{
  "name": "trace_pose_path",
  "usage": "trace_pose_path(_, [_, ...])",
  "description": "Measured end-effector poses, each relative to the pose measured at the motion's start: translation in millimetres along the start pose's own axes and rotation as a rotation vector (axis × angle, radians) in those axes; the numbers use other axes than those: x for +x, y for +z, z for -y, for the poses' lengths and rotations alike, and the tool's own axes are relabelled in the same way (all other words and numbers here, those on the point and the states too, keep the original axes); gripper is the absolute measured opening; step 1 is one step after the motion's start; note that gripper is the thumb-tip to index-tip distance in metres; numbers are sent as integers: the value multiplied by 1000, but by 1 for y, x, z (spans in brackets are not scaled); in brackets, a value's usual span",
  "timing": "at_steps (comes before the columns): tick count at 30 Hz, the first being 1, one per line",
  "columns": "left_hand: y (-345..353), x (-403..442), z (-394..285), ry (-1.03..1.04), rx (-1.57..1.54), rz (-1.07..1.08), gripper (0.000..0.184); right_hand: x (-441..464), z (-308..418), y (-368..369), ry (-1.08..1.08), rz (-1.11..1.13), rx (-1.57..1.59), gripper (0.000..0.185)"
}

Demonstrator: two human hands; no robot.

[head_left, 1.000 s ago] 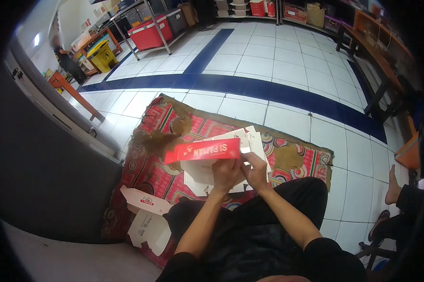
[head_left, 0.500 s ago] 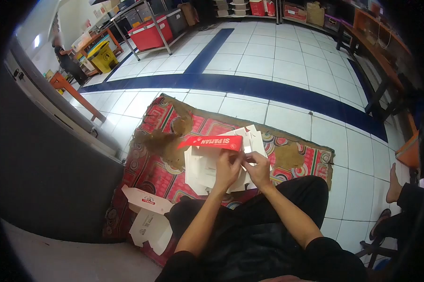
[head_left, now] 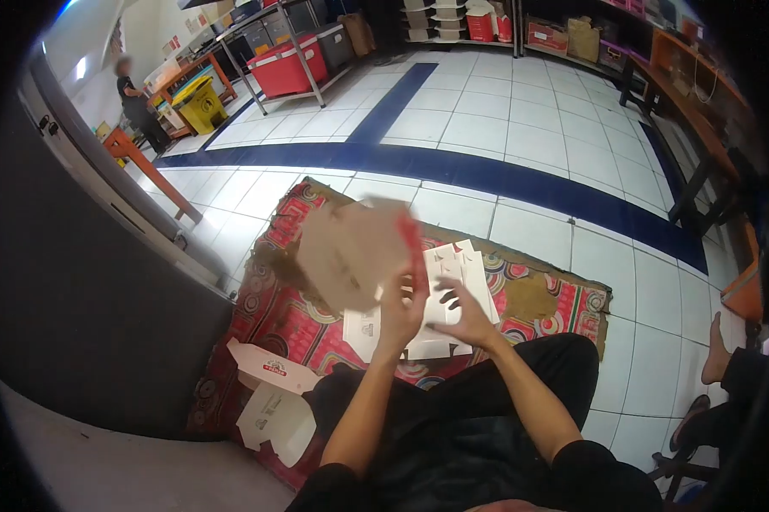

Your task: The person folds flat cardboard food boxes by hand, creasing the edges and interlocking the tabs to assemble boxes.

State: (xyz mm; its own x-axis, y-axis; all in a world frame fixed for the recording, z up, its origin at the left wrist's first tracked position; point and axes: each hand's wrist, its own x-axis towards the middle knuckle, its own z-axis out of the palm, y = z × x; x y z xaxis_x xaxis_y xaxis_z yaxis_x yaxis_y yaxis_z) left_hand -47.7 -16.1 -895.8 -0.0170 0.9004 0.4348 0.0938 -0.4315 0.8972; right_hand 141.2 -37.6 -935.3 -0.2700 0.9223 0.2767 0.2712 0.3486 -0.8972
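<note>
My left hand [head_left: 404, 311] grips a red-edged cardboard food box [head_left: 350, 256] by its right side. The box is blurred and tilted up, its pale printed face turned toward me. To the right, my right hand [head_left: 468, 317] is open, fingers apart, just over a stack of flat white box blanks [head_left: 478, 273]. That stack lies on a worn red patterned mat [head_left: 316, 328] in front of my crossed legs. By my left knee rests a partly folded box [head_left: 273, 418] with its lid raised.
A dark panel [head_left: 103, 282] stands close on my left. Another person's bare foot [head_left: 717, 350] is at the right. Beyond the mat are white floor tiles, a red cooler box [head_left: 289, 68], a yellow bin [head_left: 199, 104] and a standing person [head_left: 137, 107].
The box has been lifted off the stack and swung up to the left in my left hand. My right hand has come away from it, its fingers spreading.
</note>
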Motion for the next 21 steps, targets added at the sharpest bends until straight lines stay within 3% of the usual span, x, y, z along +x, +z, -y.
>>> trace_pose_path(2, [-1,0,-14,174,425,158,40,5,5,-5,28,-187,344,80])
trace_pose_path(3, [-1,-2,-9,214,544,224,43,6,12,-7,31,-177,346,80])
trace_pose_path(5, [2,-3,7,253,575,302,45,6,25,-11,65,-487,482,66])
trace_pose_path(8, [4,-4,6,256,601,467,43,2,-9,-7,199,-629,499,58])
trace_pose_path(9, [11,-6,2,127,363,375,44,3,-4,-4,79,-645,352,46])
trace_pose_path(10, [17,-8,0,-2,127,278,48,4,0,-3,85,-638,355,46])
trace_pose_path(12, [18,-5,8,-102,19,250,57,4,11,-4,-144,-330,0,39])
trace_pose_path(14, [16,-5,9,-375,-259,-23,55,3,16,8,-213,-295,-100,37])
trace_pose_path(16, [13,-3,24,-417,-397,-69,48,1,15,17,-107,-352,37,39])
trace_pose_path(17, [12,-5,31,-410,-378,-175,43,-1,15,19,122,-419,121,31])
trace_pose_path(18, [12,-5,32,-402,-359,-280,38,0,9,21,127,-420,120,31])
trace_pose_path(20, [11,-5,40,-318,-231,-270,31,5,-8,25,253,-609,708,26])
trace_pose_path(21, [11,-3,38,-299,-115,-115,31,5,-9,21,264,-662,683,24])
